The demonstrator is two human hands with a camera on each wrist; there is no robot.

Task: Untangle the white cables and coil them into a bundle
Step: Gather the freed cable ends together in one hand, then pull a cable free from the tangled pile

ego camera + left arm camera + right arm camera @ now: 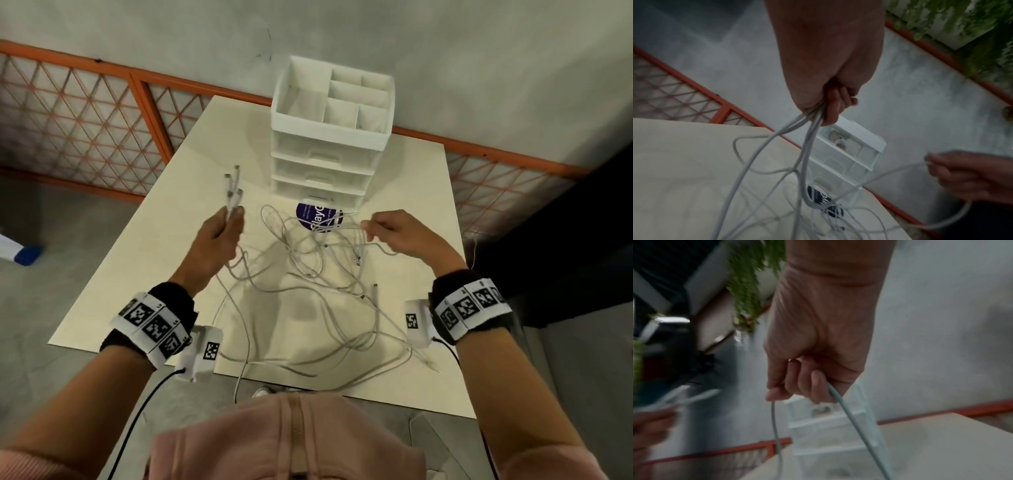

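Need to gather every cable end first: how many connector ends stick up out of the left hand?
3, clustered above the left hand: connector ends at and. More may be hidden in the tangle.

Right hand (818, 340) around white cable (851, 415)

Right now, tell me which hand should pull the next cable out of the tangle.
Right. The right hand pinches just one strand over the tangle, so it can draw it out; the left hand grips the gathered plug ends.
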